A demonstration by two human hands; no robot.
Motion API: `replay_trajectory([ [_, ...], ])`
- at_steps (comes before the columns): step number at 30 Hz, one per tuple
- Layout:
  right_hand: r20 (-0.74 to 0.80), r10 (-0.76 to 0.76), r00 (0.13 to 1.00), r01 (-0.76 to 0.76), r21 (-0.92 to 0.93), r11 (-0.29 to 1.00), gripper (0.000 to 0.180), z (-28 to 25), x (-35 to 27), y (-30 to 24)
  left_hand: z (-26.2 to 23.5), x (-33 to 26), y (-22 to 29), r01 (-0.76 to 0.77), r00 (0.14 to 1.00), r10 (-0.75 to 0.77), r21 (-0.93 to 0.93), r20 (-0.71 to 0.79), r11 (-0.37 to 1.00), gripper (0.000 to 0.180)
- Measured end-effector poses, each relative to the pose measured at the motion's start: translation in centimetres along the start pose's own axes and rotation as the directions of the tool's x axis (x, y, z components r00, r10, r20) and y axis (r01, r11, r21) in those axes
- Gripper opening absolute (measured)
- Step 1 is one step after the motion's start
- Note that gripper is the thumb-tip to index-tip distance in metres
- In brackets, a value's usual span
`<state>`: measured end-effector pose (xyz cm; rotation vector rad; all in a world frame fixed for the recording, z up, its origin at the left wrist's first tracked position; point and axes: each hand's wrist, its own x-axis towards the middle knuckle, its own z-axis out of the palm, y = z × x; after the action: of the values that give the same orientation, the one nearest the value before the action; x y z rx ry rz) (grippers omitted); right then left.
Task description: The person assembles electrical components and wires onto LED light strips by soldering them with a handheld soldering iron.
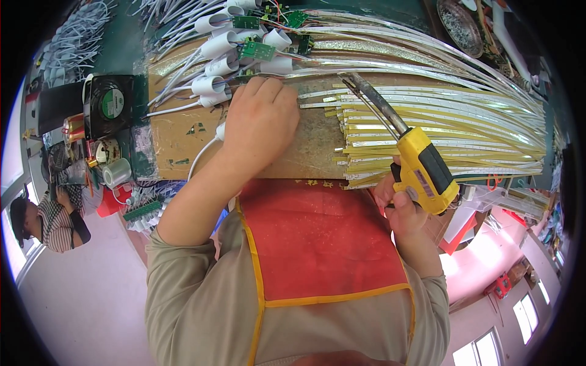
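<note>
My right hand grips a yellow and black soldering gun, its metal tip pointing up and left above the strips. My left hand rests over the brown work board, fingers curled down and pressed together; what they pinch is hidden beneath them. Just left of its fingertips lies a white tube housing with a white cable. Beyond it stand several more such housings with green circuit boards wired to them. A bundle of thin yellow and white LED strips lies fanned out on the right.
A black fan and a spool of wire stand at the left. White cables heap at the far left. A round metal dish sits at the back right. Another person is off to the left.
</note>
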<state>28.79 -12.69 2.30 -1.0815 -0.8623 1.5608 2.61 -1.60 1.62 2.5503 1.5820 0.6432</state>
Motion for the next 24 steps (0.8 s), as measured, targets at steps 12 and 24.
replay_trajectory([
  [12, -0.012, -0.008, 1.0, 0.008, 0.009, 1.0, 0.069, -0.8, 0.2, -0.5, -3.1, -3.3, -0.9, 0.124, 0.99, -0.126, 0.046, 0.059, 0.991, 0.027],
  [24, -0.043, -0.163, 0.986, 0.164, 0.037, 0.986, 0.069, -1.1, 0.5, -1.4, -7.9, 2.3, -2.6, -0.163, 0.953, 0.209, 0.214, -0.217, 0.963, 0.035],
])
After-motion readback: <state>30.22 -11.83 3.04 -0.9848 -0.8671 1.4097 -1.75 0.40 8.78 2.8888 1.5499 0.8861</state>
